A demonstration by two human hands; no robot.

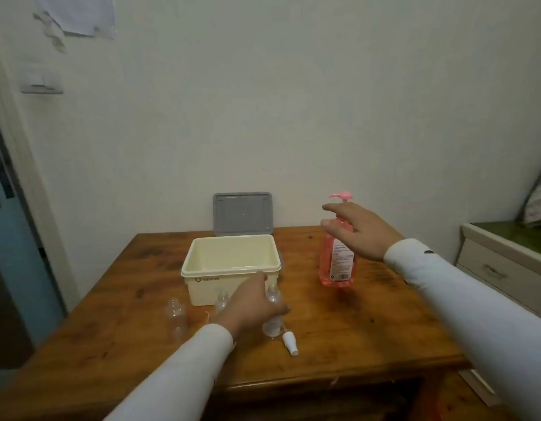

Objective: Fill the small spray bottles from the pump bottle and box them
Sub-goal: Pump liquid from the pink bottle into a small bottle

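Standing upright on the brown wooden table (339, 344), a small clear plastic spray bottle without its cap (272, 311) is gripped by the left hand (251, 302), whose fingers wrap around the bottle's middle so that only its open neck above and its base below show past them. Just beside that base, toward the near edge, a white spray cap (289, 343) lies on its side on the wood, apart from the hand. Two more clear, uncapped small bottles stand to the left: one (222, 300) just behind the left wrist and touching or nearly touching the front wall of the box, the other (175, 317) farther left and on its own. The cream plastic storage box (202, 287) sits open behind them, with its grey rectangular lid (242, 213) propped upright against the white wall at the back. To the right, well apart from the box, the tall pump bottle of pink liquid with a pink pump head (337, 262) stands on the table. The right hand (358, 230) hovers in front of its upper body, fingers spread apart and loosely curved, the forefinger reaching just below the pump spout and the thumb near the shoulder; whether any fingertip touches the bottle cannot be told. Both arms wear white sleeves.
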